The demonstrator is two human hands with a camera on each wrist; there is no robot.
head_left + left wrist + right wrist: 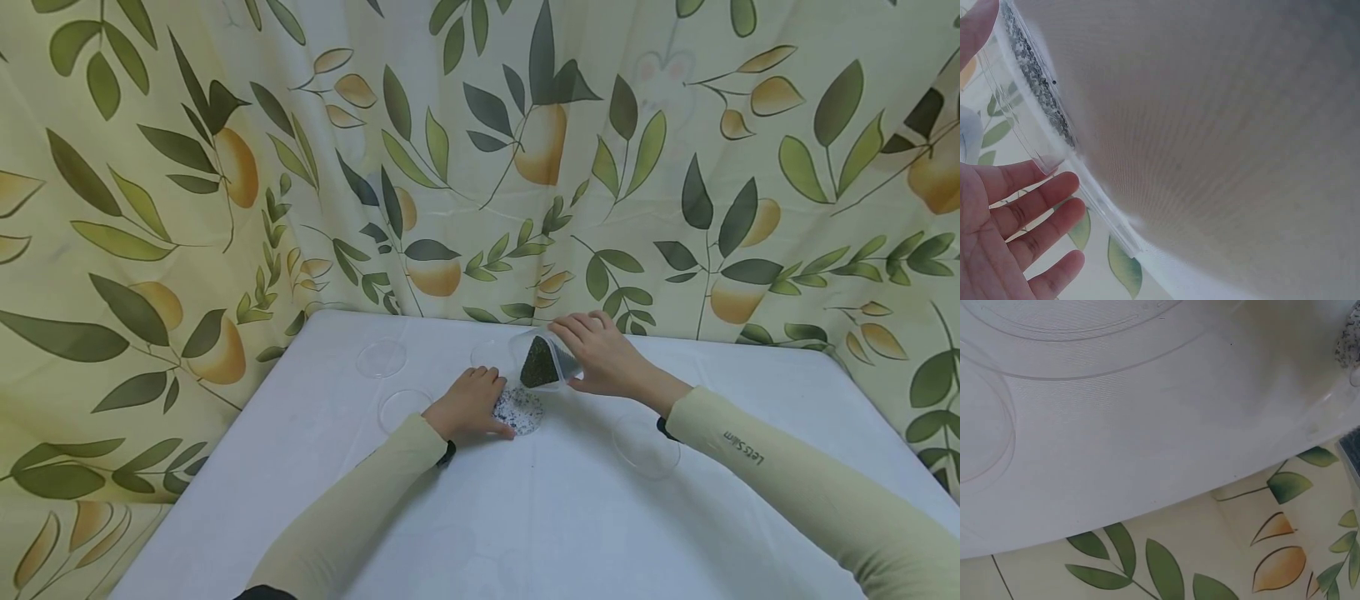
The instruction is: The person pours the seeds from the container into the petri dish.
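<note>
My left hand (470, 402) spans a clear round plastic container (1025, 128) standing on the table, its thumb and index finger at opposite sides. A layer of speckled white and dark grains (519, 410) lies in this container. Just behind and above it, my right hand (603, 357) grips a clear plastic cup (517, 343) from the right. The cup is tilted with its mouth toward the left, and dark green-black grains (538, 365) slope inside it. In the left wrist view, the other left fingers (1047, 231) spread loosely below the container. The right hand is outside the right wrist view.
Clear round containers or lids lie on the white table (570, 517): a back-left one (381, 340), another (405, 391) left of my left hand, and one (647, 478) below my right wrist. A leaf-patterned curtain (480, 167) hangs behind the table's back edge.
</note>
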